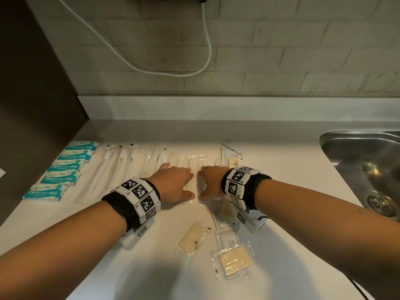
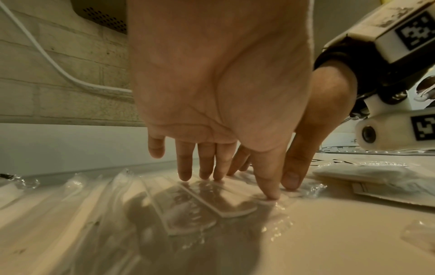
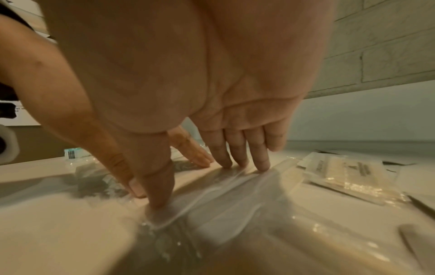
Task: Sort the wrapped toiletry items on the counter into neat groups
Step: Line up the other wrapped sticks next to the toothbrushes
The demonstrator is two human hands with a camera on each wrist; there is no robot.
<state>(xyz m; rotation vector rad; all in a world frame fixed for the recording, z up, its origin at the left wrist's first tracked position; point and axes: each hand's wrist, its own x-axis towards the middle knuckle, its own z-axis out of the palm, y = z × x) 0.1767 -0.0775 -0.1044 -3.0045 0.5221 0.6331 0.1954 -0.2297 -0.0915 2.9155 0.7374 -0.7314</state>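
Setting: white counter [image 1: 151, 267], tiled wall behind, steel sink [image 1: 363, 161] at right.
Left hand [image 1: 173, 182]: fingers straight and spread, pressing clear-wrapped combs [image 1: 191, 164] mid-counter.
Right hand [image 1: 213, 180]: fingers straight, pressing the same wrappers, just beside the left.
Sorted rows: teal packets [image 1: 65, 169] far left, wrapped toothbrushes [image 1: 121, 167] beside them.
Loose: yellowish sachets [image 1: 192, 239] near the front edge.

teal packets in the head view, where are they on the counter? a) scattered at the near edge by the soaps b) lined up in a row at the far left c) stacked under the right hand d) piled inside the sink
b: the teal packets lie side by side in a row at the counter's far left, beyond the long clear-wrapped items, well apart from the sink and from the right hand.
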